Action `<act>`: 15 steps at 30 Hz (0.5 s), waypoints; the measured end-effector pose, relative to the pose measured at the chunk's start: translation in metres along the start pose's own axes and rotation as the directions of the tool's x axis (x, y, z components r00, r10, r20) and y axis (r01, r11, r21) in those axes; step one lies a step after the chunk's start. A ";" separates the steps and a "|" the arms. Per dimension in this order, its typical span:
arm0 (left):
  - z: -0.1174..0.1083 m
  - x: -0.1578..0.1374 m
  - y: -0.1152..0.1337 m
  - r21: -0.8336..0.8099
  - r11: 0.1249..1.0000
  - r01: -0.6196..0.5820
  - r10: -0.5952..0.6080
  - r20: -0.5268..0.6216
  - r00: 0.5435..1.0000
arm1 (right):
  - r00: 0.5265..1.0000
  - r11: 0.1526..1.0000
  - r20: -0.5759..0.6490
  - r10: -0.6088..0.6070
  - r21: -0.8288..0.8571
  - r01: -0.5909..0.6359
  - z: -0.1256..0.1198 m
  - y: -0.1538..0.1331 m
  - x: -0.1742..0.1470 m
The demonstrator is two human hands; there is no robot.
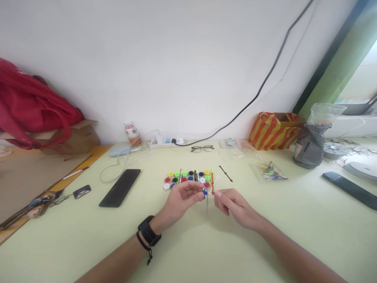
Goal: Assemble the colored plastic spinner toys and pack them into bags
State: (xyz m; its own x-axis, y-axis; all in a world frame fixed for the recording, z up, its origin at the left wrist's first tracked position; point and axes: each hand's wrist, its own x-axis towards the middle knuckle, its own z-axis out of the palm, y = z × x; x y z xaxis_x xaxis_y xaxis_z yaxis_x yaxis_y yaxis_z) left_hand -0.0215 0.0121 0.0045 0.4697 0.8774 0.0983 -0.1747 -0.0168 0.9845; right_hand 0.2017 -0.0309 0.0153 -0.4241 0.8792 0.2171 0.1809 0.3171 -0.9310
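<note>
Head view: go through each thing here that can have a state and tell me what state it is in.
Left hand, curled, pinching a small blue piece
Right hand, curled; whether it holds anything is unclear
Bottle, upright, capped
Black power cord, plugged into the power strip
Red-and-yellow striped bag, standing, open-topped
Watch, strapped on
Eyeglasses, lying down; folded or not, unclear

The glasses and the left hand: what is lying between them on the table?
The head view shows small coloured discs and thin sticks between the glasses and the left hand.
</note>
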 end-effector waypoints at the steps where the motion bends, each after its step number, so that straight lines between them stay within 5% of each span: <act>1: 0.000 0.000 0.000 -0.004 1.000 0.002 -0.002 0.001 1.000 | 0.999 1.000 -0.035 -0.001 -0.010 0.001 0.000 -0.001 0.000; 6: 0.000 0.000 0.001 0.008 1.000 -0.010 0.010 0.013 1.000 | 0.982 1.000 -0.191 0.007 -0.014 -0.010 0.003 -0.003 0.002; 15: 0.000 -0.001 0.002 0.011 1.000 -0.016 0.016 0.059 0.998 | 0.981 0.998 -0.192 -0.026 -0.064 0.014 0.009 0.001 0.002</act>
State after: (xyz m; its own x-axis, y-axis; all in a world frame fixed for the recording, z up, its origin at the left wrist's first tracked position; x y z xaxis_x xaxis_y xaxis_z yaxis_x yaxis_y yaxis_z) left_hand -0.0225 0.0109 0.0068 0.5169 0.8473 0.1221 -0.1728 -0.0364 0.9843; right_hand 0.1926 -0.0319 0.0121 -0.2501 0.9226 0.2936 0.2309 0.3513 -0.9073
